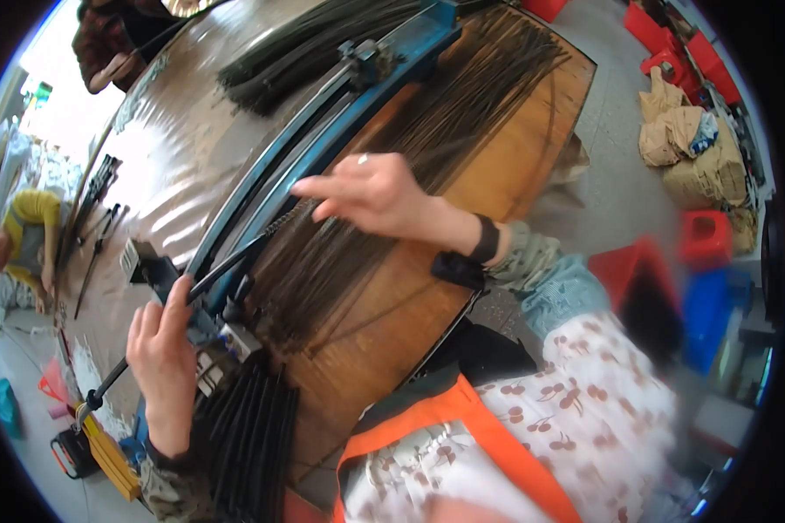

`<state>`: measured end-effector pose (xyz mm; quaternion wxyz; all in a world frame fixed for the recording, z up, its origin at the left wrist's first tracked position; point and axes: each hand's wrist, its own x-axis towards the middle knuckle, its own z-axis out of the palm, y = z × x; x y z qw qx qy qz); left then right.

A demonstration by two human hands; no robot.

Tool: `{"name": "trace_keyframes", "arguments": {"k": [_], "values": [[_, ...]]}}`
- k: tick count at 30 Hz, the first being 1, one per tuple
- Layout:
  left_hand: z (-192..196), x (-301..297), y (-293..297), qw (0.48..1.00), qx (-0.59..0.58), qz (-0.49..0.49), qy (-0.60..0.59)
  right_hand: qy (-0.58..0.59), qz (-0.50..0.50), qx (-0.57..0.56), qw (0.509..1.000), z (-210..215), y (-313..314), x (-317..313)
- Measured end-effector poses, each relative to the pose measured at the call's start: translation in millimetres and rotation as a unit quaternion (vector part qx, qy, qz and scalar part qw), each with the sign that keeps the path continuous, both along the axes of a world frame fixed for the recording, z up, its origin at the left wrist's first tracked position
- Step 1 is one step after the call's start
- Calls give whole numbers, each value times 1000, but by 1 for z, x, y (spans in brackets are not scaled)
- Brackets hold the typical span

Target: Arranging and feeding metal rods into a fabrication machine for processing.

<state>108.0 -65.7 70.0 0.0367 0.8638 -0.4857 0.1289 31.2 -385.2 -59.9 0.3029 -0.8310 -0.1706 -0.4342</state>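
My left hand (161, 357) is wrapped round a thin black rod (222, 266), which slants across the bench from lower left to upper right. A dark collar sits on the rod below that hand. At its upper end the rod runs into a narrow coiled, spring-like length (286, 220). My right hand (375, 196) is closed at the far end of this coil, thumb and fingertips together; the exact contact is partly hidden. Underneath runs a long blue metal rail (323, 139) with a clamp-like block (371, 63) mounted on it.
Bundles of thin dark rods (462, 96) lie right of the rail on a wooden board (384, 322). Black tubes (249, 436) are stacked near my left forearm. Two other people work across the table, at left and far left. Red bins (705, 240) and brown sacks (693, 139) stand at right.
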Motion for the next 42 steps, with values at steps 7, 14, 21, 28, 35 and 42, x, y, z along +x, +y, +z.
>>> {"name": "trace_keyframes", "arguments": {"k": [7, 14, 21, 28, 35, 42], "values": [[9, 11, 116, 986, -76, 121, -91, 3, -64, -70, 995, 1, 13, 27], [45, -18, 191, 943, -164, 265, -117, 269, 176, 89, 943, 25, 118, 82], [32, -60, 270, 922, -198, 331, -46, 187, 328, 29, 925, 74, 223, 140], [-2, -67, 279, 922, -199, 330, -20, 182, 362, -23, 914, 65, 234, 157], [-1, -42, 271, 929, -194, 315, -24, 146, 270, -277, 910, 62, 245, 169], [-17, -12, 267, 940, -128, 316, 28, 67, -6, -357, 932, 49, 34, 111]]}}
